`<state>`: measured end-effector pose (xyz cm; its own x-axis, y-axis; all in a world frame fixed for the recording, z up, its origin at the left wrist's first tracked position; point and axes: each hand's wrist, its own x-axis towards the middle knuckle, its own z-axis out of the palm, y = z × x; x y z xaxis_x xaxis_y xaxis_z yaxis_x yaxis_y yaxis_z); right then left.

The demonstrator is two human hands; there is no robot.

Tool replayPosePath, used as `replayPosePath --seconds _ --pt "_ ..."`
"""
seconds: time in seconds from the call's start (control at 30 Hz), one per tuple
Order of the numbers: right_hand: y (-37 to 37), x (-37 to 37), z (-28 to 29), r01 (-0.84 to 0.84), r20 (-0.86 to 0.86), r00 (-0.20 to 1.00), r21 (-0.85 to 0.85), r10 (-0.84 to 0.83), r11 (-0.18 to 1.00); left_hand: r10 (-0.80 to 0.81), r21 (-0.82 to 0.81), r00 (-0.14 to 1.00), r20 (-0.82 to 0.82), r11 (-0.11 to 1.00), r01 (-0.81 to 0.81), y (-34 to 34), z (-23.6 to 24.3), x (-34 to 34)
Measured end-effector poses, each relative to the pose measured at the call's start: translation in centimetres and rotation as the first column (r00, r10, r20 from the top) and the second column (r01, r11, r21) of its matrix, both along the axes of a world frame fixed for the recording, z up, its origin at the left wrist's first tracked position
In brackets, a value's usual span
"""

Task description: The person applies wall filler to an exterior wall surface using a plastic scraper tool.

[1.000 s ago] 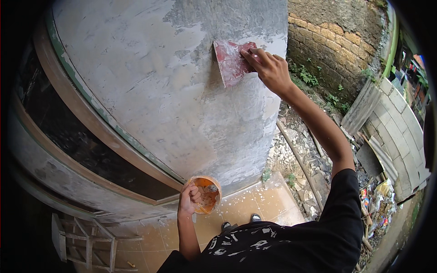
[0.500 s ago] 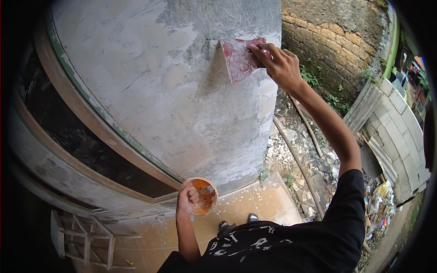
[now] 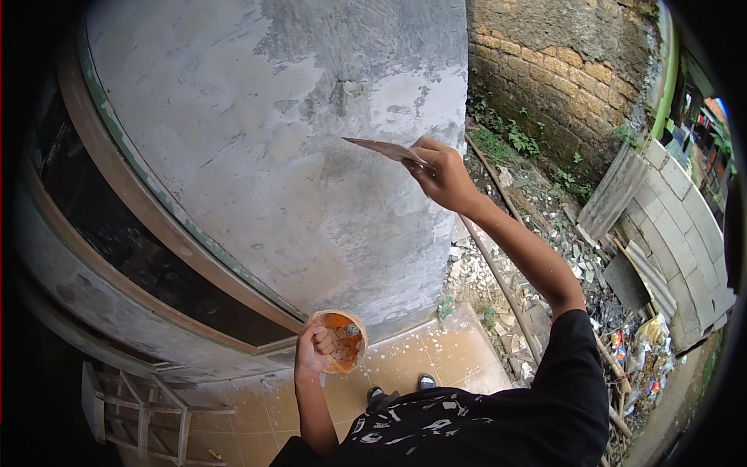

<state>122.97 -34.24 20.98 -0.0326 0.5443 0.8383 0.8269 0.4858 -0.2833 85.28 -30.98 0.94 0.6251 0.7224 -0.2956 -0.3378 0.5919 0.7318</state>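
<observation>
My right hand [image 3: 441, 176] is closed on a putty spreader [image 3: 387, 149], a flat, thin blade seen nearly edge-on and pointing left. It is held in front of the grey wall [image 3: 257, 179], which carries patchy white filler; whether the blade touches the surface I cannot tell. Low at the wall's foot, my left hand [image 3: 313, 346] grips the rim or handle of a small orange bucket [image 3: 359, 324]. Inside the bucket there is some greyish paste, and its inner wall is smeared.
A dark window with a brown frame [image 3: 264, 335] runs along the left. A wooden stool [image 3: 144, 412] lies on the tan tiles [image 3: 459, 342] at lower left. Right of the wall corner are rubble, poles [image 3: 502, 288], a brick wall [image 3: 545, 70] and stacked blocks [image 3: 677, 226].
My right hand has drawn the spreader down and left along the wall and turned it from face-on to nearly edge-on. The bucket in my left hand has barely shifted.
</observation>
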Motion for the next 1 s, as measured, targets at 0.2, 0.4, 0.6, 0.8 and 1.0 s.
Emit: replayPosePath --seconds 0.2,0.4,0.6,0.8,1.0 --pt "-0.9 2.6 -0.6 -0.531 -0.8 0.558 -0.14 0.221 0.836 -0.037 0.0 0.999 0.022 0.999 0.037 0.3 -1.2 0.8" --pt "-1.2 1.7 -1.2 -0.515 -0.909 0.336 0.044 0.248 0.856 -0.028 -0.001 0.999 0.017 1.0 0.028 0.0 -1.1 1.4" --pt "-1.0 2.6 -2.4 -0.553 -0.95 0.19 0.104 0.247 0.827 -0.032 -0.012 0.999 0.029 0.999 0.032 0.0 -1.1 1.5" --pt "-3.2 1.6 -4.7 -0.579 -0.966 0.215 -0.006 0.145 0.815 -0.028 -0.026 1.0 0.008 0.999 0.028 -0.7 -0.7 1.7" --pt "-7.4 2.4 -12.9 -0.01 -0.412 0.892 -0.433 -0.188 0.901 -0.024 -0.042 0.999 -0.045 0.999 0.022 -1.3 -0.2 1.8"
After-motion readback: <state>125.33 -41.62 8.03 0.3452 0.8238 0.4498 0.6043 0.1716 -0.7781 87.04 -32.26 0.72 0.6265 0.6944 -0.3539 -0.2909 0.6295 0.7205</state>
